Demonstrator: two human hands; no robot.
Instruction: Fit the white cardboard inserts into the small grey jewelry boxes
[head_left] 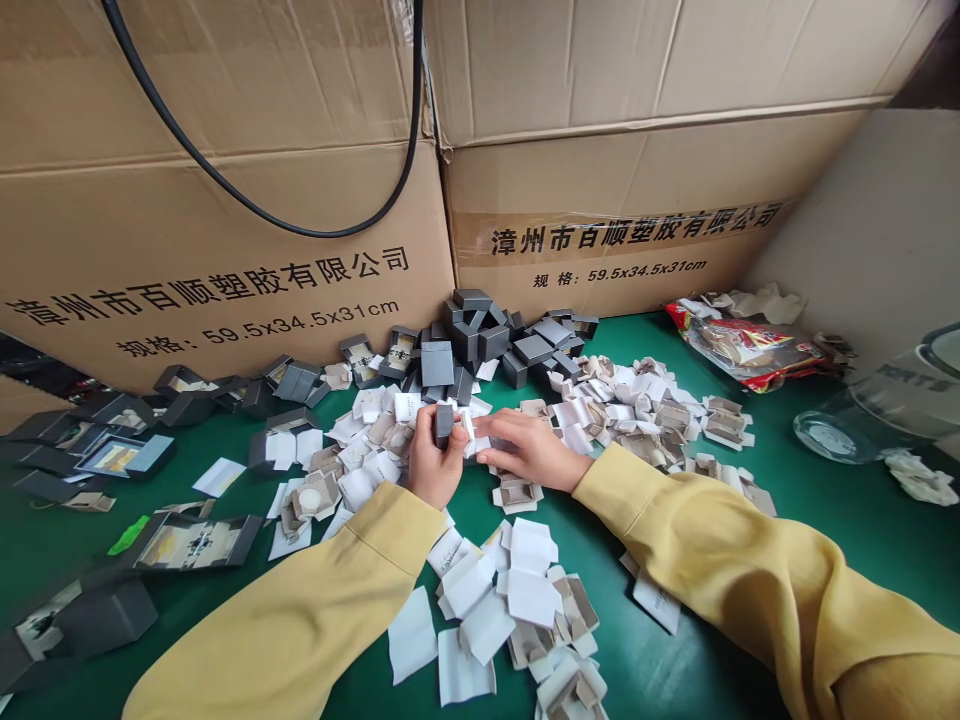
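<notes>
Lying far left of the grey box (444, 421) are open dark boxes (112, 452) on the green worktop (787, 500). Nearer to the grey box, still on its left, sit white pads (315, 495) in a loose heap. The left hand (433, 462) holds the grey box upright, with its grip clamped on it. The grey box is up off the worktop, in the middle, between both hands. Just right of the grey box is the right hand (529, 450). Its fingers (487, 428) touch a white bit beside the grey box, and I cannot tell if that grip is pinched tight. Behind the grey box is a pile of grey boxes (480, 345) against the big cardboard cartons (225, 250). Below the grey box lie white papers (510, 600). Right of the grey box is a heap of folded card bits (645, 410). Farther right lies a red bag (742, 350), and farthest right a clear jar (877, 405) on its side.
</notes>
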